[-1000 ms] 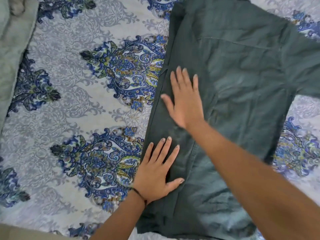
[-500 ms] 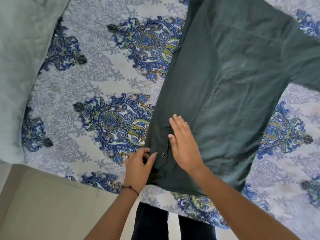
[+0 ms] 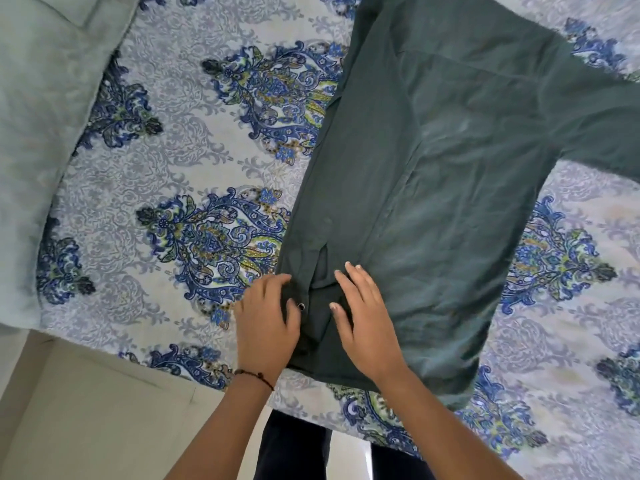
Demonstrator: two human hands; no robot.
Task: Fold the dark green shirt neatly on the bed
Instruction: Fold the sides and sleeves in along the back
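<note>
Two hands have slid down to the hem: the left hand (image 3: 266, 327), its grip pinching the dark green shirt (image 3: 433, 188) at the cuff snap (image 3: 301, 306), the right hand (image 3: 363, 317) flat, fingers apart. Side fold set on the bed (image 3: 207, 140); right sleeve runs out of frame.

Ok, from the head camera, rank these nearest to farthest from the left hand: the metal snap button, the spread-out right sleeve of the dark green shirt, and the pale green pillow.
1. Metal snap button: beside the left hand.
2. Pale green pillow: far left.
3. Spread-out sleeve of the dark green shirt: upper right.
</note>
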